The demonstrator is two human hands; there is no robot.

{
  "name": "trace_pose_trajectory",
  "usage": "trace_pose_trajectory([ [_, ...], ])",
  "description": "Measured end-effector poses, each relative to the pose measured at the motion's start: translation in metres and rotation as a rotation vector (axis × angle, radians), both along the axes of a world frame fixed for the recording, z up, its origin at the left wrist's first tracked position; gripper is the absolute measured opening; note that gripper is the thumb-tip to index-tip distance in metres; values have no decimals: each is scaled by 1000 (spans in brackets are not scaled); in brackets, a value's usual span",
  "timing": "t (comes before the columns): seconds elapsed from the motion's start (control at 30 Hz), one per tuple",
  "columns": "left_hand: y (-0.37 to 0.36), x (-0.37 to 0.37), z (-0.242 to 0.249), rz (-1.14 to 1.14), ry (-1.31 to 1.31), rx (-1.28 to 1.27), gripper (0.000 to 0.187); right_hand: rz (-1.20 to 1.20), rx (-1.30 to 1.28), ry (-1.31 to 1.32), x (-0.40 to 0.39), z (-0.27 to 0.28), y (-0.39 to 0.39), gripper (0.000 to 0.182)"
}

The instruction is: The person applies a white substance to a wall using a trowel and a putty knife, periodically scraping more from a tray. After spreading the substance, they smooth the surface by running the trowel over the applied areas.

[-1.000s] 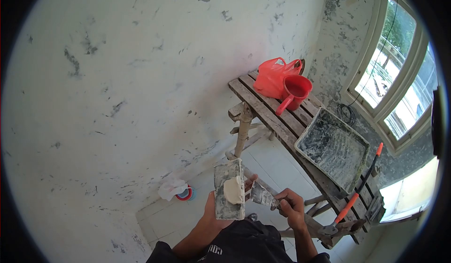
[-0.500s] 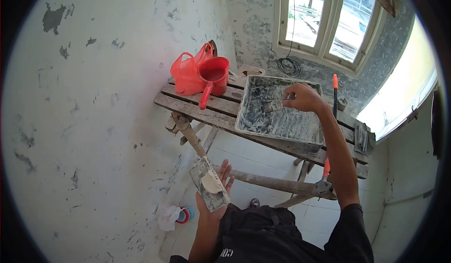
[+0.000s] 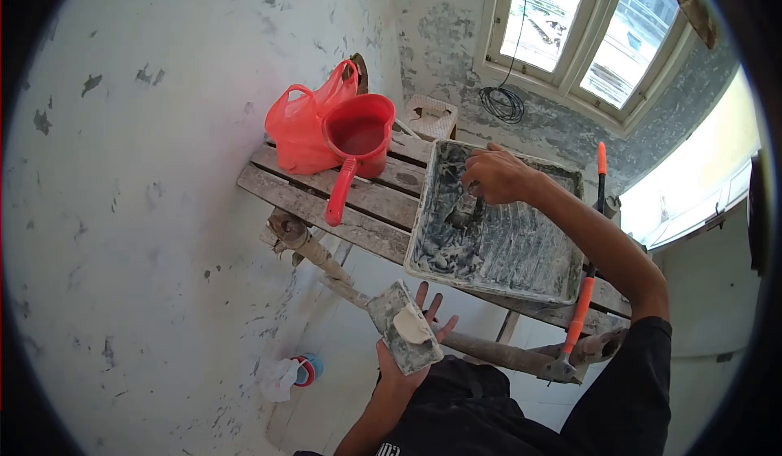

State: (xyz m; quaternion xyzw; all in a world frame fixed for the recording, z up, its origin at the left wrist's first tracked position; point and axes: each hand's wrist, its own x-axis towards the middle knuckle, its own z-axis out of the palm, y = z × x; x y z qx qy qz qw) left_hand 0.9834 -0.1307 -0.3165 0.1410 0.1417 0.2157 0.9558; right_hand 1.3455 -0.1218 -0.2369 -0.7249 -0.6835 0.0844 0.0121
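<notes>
Room: white wall [image 3: 147,171], patchy and flaking, fills the view from 7 to 12 o'clock. Window [image 3: 586,32] at 1 o'clock, coiled cable [image 3: 501,104] below its sill. Tiled floor at 6 o'clock.

Surface: weathered plank bench [image 3: 326,195] on rough timber legs, running from 10 to 4 o'clock.

On the bench: putty-smeared tray [image 3: 521,248] at centre; red jug [image 3: 358,142] and red plastic bag [image 3: 297,134] touching at 11 o'clock. Orange-handled tool [image 3: 585,293] rests by the tray's right edge.

My right hand [image 3: 493,175] is inside the tray, fingers pinched on a scraper [image 3: 464,210]. My left hand [image 3: 415,350], fingers spread, supports a grey hawk board [image 3: 399,342] at 6 o'clock carrying a pale putty dab [image 3: 411,326].
</notes>
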Motion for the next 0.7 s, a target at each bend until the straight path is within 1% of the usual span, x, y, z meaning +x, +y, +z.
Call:
trace_pose_trajectory([
  [0.1, 5, 7, 0, -40, -36, -54, 70, 88, -57, 29, 2, 0, 10, 14],
  [0.13, 5, 10, 5, -19, -56, -70, 71, 125, -66, 28, 0, -1, 12, 15],
  [0.23, 10, 17, 18, 16, -38, -196, 70, 136, -102, 120, -11, -8, 10, 17],
  [0.37, 9, 16, 10, 22, -38, -194, 68, 174, -79, 155, -32, -21, 0, 19],
  [0.47, 9, 18, 17, 41, -40, -268, 67, 197, -94, 196, -38, -25, -4, 20],
  [0.53, 11, 19, 21, 3, 59, -184, 78, 170, -77, 386, -25, -25, -1, 19],
  [0.63, 7, 17, 18, -17, 62, -156, 77, 157, -83, 335, -5, -16, 9, 19],
  [0.67, 6, 18, 17, -24, 62, -146, 77, 151, -81, 340, -7, -18, 9, 19],
  [0.7, 4, 18, 19, -27, 78, -166, 77, 178, -107, 283, -10, -20, 11, 18],
])
